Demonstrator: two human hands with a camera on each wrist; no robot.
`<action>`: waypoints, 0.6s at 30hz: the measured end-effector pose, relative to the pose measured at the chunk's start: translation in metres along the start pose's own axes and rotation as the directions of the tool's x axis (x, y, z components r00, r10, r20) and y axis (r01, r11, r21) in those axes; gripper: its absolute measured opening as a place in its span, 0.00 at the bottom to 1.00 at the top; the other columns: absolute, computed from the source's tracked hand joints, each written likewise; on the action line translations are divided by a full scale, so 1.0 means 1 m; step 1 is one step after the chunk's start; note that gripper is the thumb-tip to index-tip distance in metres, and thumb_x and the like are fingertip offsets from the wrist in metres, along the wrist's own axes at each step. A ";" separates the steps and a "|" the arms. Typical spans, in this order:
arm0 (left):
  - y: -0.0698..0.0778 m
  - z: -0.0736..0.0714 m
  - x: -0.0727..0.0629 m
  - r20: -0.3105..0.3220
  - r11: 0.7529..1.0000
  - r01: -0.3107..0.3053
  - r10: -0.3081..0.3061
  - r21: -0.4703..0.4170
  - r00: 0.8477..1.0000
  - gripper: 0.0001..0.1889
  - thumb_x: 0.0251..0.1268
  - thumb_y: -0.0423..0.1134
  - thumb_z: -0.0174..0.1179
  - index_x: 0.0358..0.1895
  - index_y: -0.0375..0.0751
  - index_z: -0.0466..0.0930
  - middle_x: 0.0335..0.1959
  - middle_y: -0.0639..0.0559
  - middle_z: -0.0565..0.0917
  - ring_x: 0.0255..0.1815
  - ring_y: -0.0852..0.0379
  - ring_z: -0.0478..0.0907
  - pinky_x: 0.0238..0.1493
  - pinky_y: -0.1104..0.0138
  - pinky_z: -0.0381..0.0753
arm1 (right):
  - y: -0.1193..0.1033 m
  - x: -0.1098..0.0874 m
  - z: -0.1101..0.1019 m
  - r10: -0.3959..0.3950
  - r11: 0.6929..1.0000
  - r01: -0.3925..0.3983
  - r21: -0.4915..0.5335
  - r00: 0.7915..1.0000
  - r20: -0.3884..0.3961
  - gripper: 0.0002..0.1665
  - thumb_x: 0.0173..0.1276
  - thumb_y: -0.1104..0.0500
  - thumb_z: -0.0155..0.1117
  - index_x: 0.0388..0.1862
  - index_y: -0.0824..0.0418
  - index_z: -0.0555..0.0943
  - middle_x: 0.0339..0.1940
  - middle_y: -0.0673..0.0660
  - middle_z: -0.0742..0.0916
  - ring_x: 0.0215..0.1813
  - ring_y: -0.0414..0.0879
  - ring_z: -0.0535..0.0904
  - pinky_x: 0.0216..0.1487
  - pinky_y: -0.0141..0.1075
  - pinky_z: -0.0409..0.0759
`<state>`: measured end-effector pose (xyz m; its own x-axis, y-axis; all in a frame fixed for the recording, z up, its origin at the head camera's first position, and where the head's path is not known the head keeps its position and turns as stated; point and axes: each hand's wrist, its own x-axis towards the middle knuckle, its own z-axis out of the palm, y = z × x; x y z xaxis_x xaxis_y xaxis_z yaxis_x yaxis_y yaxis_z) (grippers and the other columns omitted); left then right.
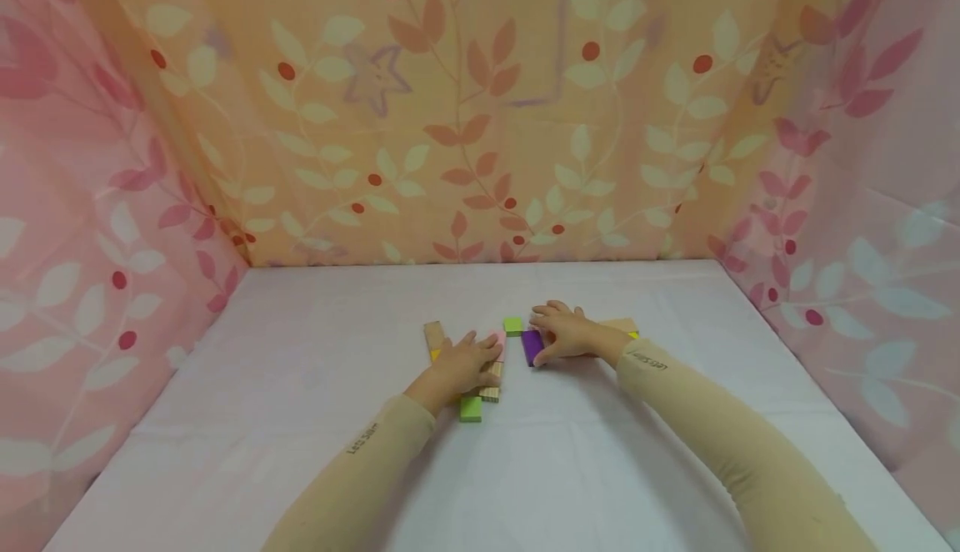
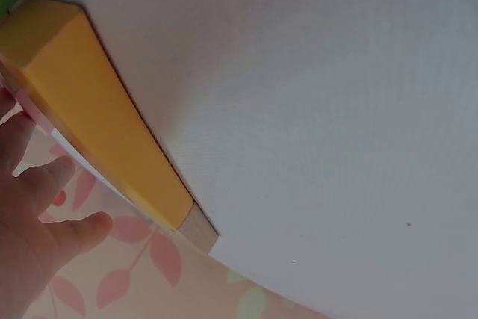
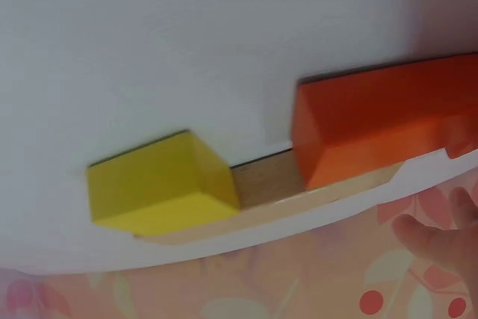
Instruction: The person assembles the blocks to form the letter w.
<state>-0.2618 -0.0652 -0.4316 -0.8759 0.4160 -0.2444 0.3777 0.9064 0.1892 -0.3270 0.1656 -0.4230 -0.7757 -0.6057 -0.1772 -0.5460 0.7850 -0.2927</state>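
Observation:
My left hand [image 1: 459, 366] lies over a row of blocks, its fingers spread and touching a pink block [image 1: 501, 338] and a striped wooden block [image 1: 491, 393]. A green block [image 1: 471, 410] sits just below that hand. In the left wrist view, a yellow-orange block [image 2: 104, 110] runs beside the fingers, with a plain wooden block [image 2: 198, 228] at its end. My right hand [image 1: 567, 333] is at a purple block [image 1: 532, 348], thumb at its near end and fingers around its far end. Another green block [image 1: 513, 326] sits between the hands.
Beyond the right hand lie a wooden block [image 1: 621, 324] and a yellow block [image 3: 160, 188]. An orange block [image 3: 388, 113] beside them shows in the right wrist view. A white cloth [image 1: 315, 318] covers the table, with patterned curtains [image 1: 480, 118] around three sides.

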 end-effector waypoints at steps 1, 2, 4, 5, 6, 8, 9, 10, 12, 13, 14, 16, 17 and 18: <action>0.000 0.000 0.001 0.002 1.000 0.000 0.000 -0.001 1.000 0.36 0.65 0.59 0.57 0.74 0.52 0.62 0.76 0.59 0.57 0.77 0.45 0.48 0.70 0.39 0.48 | 0.002 0.000 0.000 0.008 1.000 -0.008 0.002 1.000 -0.003 0.47 0.55 0.38 0.73 0.67 0.63 0.73 0.75 0.64 0.63 0.76 0.67 0.47 0.62 0.75 0.46; 0.000 0.001 0.001 0.004 1.000 0.000 0.000 0.001 1.000 0.36 0.64 0.60 0.56 0.74 0.53 0.62 0.76 0.59 0.57 0.77 0.45 0.48 0.70 0.39 0.48 | 0.003 -0.001 0.000 0.014 1.000 -0.014 0.003 1.000 -0.006 0.46 0.55 0.38 0.73 0.66 0.62 0.74 0.75 0.64 0.64 0.76 0.66 0.47 0.62 0.75 0.46; 0.000 0.002 0.002 0.007 1.000 0.007 -0.007 -0.001 1.000 0.37 0.64 0.60 0.56 0.74 0.53 0.61 0.76 0.59 0.57 0.77 0.46 0.47 0.70 0.39 0.47 | 0.006 -0.001 0.000 0.014 1.000 -0.014 0.001 1.000 -0.014 0.44 0.54 0.38 0.74 0.64 0.61 0.76 0.74 0.65 0.65 0.75 0.67 0.48 0.62 0.76 0.47; -0.001 0.002 0.002 0.008 1.000 0.010 -0.010 0.001 1.000 0.37 0.64 0.60 0.56 0.74 0.53 0.61 0.76 0.60 0.57 0.78 0.46 0.47 0.70 0.40 0.47 | 0.006 -0.001 0.001 0.015 1.000 -0.014 0.004 1.000 -0.012 0.42 0.54 0.38 0.73 0.63 0.60 0.77 0.74 0.64 0.65 0.75 0.67 0.48 0.62 0.75 0.47; -0.001 0.002 0.002 0.010 1.000 0.013 -0.013 0.001 1.000 0.37 0.64 0.60 0.56 0.75 0.54 0.61 0.76 0.60 0.57 0.78 0.46 0.47 0.70 0.40 0.47 | 0.007 -0.001 0.001 0.014 1.000 -0.014 0.006 1.000 -0.009 0.42 0.55 0.37 0.73 0.62 0.60 0.77 0.74 0.64 0.65 0.75 0.67 0.48 0.62 0.75 0.47; -0.001 0.002 0.003 0.014 1.000 0.018 -0.018 -0.001 1.000 0.37 0.64 0.60 0.56 0.75 0.54 0.60 0.77 0.61 0.56 0.78 0.46 0.46 0.71 0.40 0.46 | 0.007 -0.001 0.000 0.015 1.000 -0.015 0.013 1.000 -0.007 0.42 0.55 0.37 0.72 0.62 0.59 0.77 0.74 0.65 0.65 0.75 0.67 0.48 0.62 0.75 0.47; -0.001 0.002 0.003 0.014 1.000 0.019 -0.018 -0.005 1.000 0.37 0.64 0.60 0.56 0.75 0.54 0.60 0.77 0.61 0.56 0.78 0.46 0.46 0.71 0.39 0.46 | 0.008 -0.001 -0.001 0.018 1.000 -0.018 0.013 1.000 -0.006 0.42 0.55 0.36 0.72 0.63 0.59 0.77 0.74 0.65 0.65 0.75 0.67 0.48 0.62 0.75 0.47; -0.001 0.002 0.003 0.014 1.000 0.018 -0.018 -0.008 1.000 0.37 0.64 0.60 0.56 0.75 0.54 0.60 0.77 0.61 0.56 0.78 0.46 0.46 0.70 0.39 0.46 | 0.009 -0.001 -0.001 0.023 1.000 -0.022 0.016 1.000 -0.007 0.43 0.56 0.36 0.72 0.64 0.59 0.76 0.74 0.65 0.65 0.75 0.67 0.48 0.62 0.75 0.47; 0.000 0.002 0.003 0.014 1.000 0.017 -0.016 -0.009 1.000 0.37 0.64 0.60 0.56 0.75 0.54 0.60 0.76 0.60 0.56 0.78 0.46 0.47 0.70 0.39 0.46 | 0.011 -0.003 -0.002 0.037 0.999 -0.036 0.022 0.999 -0.012 0.45 0.56 0.37 0.71 0.66 0.60 0.74 0.74 0.65 0.64 0.75 0.67 0.49 0.62 0.75 0.47; 0.000 0.002 0.003 0.014 1.000 0.017 -0.016 -0.011 1.000 0.37 0.64 0.60 0.56 0.75 0.54 0.60 0.77 0.60 0.56 0.78 0.46 0.47 0.70 0.39 0.46 | 0.013 -0.003 -0.003 0.051 0.998 -0.050 0.024 0.999 -0.011 0.46 0.57 0.37 0.71 0.68 0.60 0.73 0.74 0.65 0.64 0.75 0.67 0.49 0.63 0.74 0.47; 0.001 0.002 0.002 0.013 1.000 0.017 -0.017 -0.011 1.000 0.37 0.64 0.60 0.56 0.75 0.54 0.61 0.76 0.60 0.56 0.78 0.46 0.47 0.70 0.39 0.45 | 0.016 -0.004 -0.004 0.064 0.998 -0.064 0.023 0.998 -0.011 0.47 0.57 0.37 0.71 0.69 0.61 0.71 0.74 0.65 0.64 0.75 0.67 0.49 0.63 0.74 0.47; 0.001 0.002 0.001 0.007 1.000 0.016 -0.016 -0.014 1.000 0.37 0.64 0.60 0.56 0.74 0.53 0.61 0.76 0.60 0.57 0.78 0.46 0.47 0.70 0.39 0.45 | 0.021 -0.006 -0.005 0.096 0.995 -0.095 0.031 0.995 -0.004 0.50 0.58 0.38 0.71 0.71 0.62 0.68 0.74 0.66 0.64 0.75 0.67 0.49 0.62 0.75 0.47; 0.001 0.001 0.001 0.004 1.000 0.015 -0.015 -0.015 1.000 0.37 0.64 0.60 0.57 0.74 0.53 0.61 0.76 0.60 0.57 0.78 0.46 0.47 0.70 0.39 0.45 | 0.023 -0.008 -0.006 0.114 0.993 -0.114 0.035 0.993 0.004 0.51 0.58 0.37 0.71 0.72 0.63 0.66 0.75 0.66 0.63 0.75 0.68 0.49 0.63 0.74 0.47; 0.001 0.001 0.000 0.002 1.000 0.014 -0.014 -0.016 1.000 0.37 0.64 0.59 0.57 0.74 0.53 0.61 0.76 0.60 0.57 0.78 0.46 0.47 0.71 0.39 0.45 | 0.026 -0.009 -0.007 0.135 0.990 -0.135 0.040 0.991 0.016 0.53 0.57 0.37 0.70 0.73 0.63 0.65 0.75 0.66 0.63 0.75 0.68 0.49 0.63 0.74 0.47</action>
<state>-0.2613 -0.0646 -0.4325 -0.8806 0.4033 -0.2487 0.3603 0.9109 0.2012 -0.3367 0.1923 -0.4220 -0.8372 -0.4964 -0.2297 -0.4232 0.8539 -0.3030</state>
